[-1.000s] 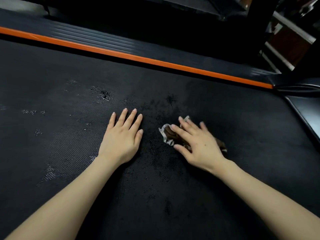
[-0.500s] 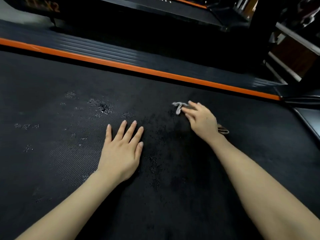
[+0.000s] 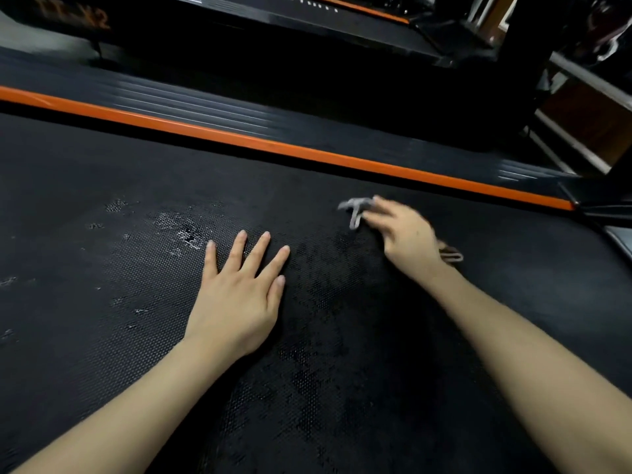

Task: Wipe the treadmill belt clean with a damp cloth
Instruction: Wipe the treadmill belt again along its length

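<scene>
Cloth (image 3: pixel 355 206) under my right hand (image 3: pixel 405 236) has slid up toward the orange stripe (image 3: pixel 307 152) (held tight); more belt (image 3: pixel 102 172) wiped, left hand (image 3: pixel 239 295) flat.

Belt (image 3: pixel 102 336): left hand (image 3: pixel 236 302) flat on it, near centre. Right hand (image 3: pixel 407 239) to the right and farther out on belt, over cloth (image 3: pixel 357 208); cloth ends beyond fingertips and behind wrist. Side rail (image 3: pixel 273 148) along far edge of belt.

Left hand (image 3: pixel 236 299) flat, right hand (image 3: pixel 405 234) clenched
</scene>
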Available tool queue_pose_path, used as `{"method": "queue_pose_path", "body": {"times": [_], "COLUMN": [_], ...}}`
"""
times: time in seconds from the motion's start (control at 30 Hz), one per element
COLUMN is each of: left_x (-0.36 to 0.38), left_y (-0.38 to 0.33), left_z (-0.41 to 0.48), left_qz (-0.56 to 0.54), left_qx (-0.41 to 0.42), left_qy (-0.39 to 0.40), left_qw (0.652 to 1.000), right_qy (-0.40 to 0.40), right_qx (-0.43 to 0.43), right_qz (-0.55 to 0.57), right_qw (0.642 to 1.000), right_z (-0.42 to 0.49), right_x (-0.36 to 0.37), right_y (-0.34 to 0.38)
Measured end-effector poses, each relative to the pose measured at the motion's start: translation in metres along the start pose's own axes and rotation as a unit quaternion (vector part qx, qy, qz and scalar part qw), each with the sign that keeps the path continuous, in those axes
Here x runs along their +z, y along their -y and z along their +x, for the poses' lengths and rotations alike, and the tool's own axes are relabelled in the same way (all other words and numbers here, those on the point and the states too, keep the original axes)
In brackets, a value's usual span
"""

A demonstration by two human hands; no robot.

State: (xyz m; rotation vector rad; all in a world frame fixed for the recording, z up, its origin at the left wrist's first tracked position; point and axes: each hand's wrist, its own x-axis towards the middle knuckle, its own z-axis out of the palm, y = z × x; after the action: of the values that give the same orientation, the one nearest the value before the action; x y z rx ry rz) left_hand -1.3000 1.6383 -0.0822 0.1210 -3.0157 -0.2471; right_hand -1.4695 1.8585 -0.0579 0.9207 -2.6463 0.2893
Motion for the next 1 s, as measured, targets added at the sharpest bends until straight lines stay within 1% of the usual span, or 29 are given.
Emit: {"method": "queue_pose_path", "body": {"times": [0.07, 0.1, 0.13, 0.17, 0.2, 0.27, 0.3, 0.33, 0.37, 0.4, 0.47, 0.5, 0.53, 0.57, 0.63, 0.77, 0.8, 0.87, 0.93, 0.97, 1.0], "left_x": [0.001, 0.001, 0.001, 0.001, 0.001, 0.001, 0.001, 0.001, 0.002, 0.002, 0.003, 0.004, 0.005, 0.006, 0.005, 0.002, 0.001, 0.0, -0.001, -0.002, -0.002], "left_y": [-0.001, -0.001, -0.001, -0.001, -0.001, 0.001, 0.001, 0.0, 0.001, 0.001, 0.001, 0.001, 0.001, 0.0, 0.0, -0.001, -0.001, -0.001, -0.002, -0.002, -0.002], "left_z": [0.0, 0.0, 0.0, -0.001, -0.001, -0.002, -0.002, -0.002, -0.002, -0.002, -0.002, -0.002, -0.001, -0.001, 0.0, 0.001, 0.0, 0.0, -0.001, -0.001, -0.001], "left_qz": [0.003, 0.005, 0.006, 0.006, 0.005, 0.004, 0.005, 0.006, 0.007, 0.007, 0.013, 0.018, 0.023, 0.025, 0.024, 0.017, 0.015, 0.014, 0.012, 0.012, 0.011], "left_qx": [-0.004, -0.006, -0.006, -0.004, -0.003, -0.002, -0.001, 0.001, 0.003, 0.003, 0.002, 0.001, 0.002, 0.003, 0.002, -0.001, -0.002, -0.002, -0.001, -0.002, -0.002], "left_qy": [-0.005, -0.006, -0.005, -0.001, 0.001, 0.0, 0.0, 0.001, 0.0, -0.003, -0.008, -0.008, -0.009, -0.011, -0.008, 0.0, 0.001, 0.005, 0.007, 0.007, 0.008], "left_qw": [1.0, 1.0, 1.0, 1.0, 1.0, 1.0, 1.0, 1.0, 1.0, 1.0, 1.0, 1.0, 1.0, 1.0, 1.0, 1.0, 1.0, 1.0, 1.0, 1.0, 1.0], "right_qy": [0.003, 0.01, 0.018, 0.023, 0.021, 0.062, 0.092, 0.098, 0.086, 0.064, 0.051, 0.055, 0.058, 0.051, 0.053, 0.122, 0.125, 0.122, 0.128, 0.126, 0.109], "right_qx": [0.14, 0.185, 0.2, 0.173, 0.109, -0.032, -0.074, -0.094, -0.078, -0.028, 0.115, 0.168, 0.195, 0.204, 0.183, 0.042, 0.015, -0.031, -0.025, -0.017, -0.02], "right_qz": [-0.016, -0.02, -0.02, -0.021, -0.026, -0.02, -0.019, -0.02, -0.017, -0.011, -0.017, -0.024, -0.03, -0.027, -0.019, -0.07, -0.063, -0.004, 0.067, 0.078, 0.064], "right_qw": [0.99, 0.983, 0.98, 0.984, 0.993, 0.997, 0.993, 0.991, 0.993, 0.997, 0.992, 0.984, 0.979, 0.977, 0.982, 0.989, 0.99, 0.992, 0.989, 0.989, 0.992], "right_z": [0.028, 0.038, 0.043, 0.047, 0.049, 0.042, 0.038, 0.036, 0.038, 0.039, 0.041, 0.044, 0.049, 0.055, 0.066, 0.059, 0.051, 0.03, 0.011, 0.003, -0.004], "right_x": [0.006, 0.01, 0.013, 0.017, 0.023, 0.033, 0.032, 0.028, 0.022, 0.015, 0.002, -0.001, -0.001, 0.002, 0.007, 0.021, 0.019, 0.009, -0.011, -0.022, -0.031], "right_y": [0.0, 0.006, 0.017, 0.029, 0.042, 0.059, 0.057, 0.046, 0.027, 0.006, -0.034, -0.044, -0.046, -0.038, -0.005, 0.056, 0.062, 0.069, 0.075, 0.076, 0.075]}}
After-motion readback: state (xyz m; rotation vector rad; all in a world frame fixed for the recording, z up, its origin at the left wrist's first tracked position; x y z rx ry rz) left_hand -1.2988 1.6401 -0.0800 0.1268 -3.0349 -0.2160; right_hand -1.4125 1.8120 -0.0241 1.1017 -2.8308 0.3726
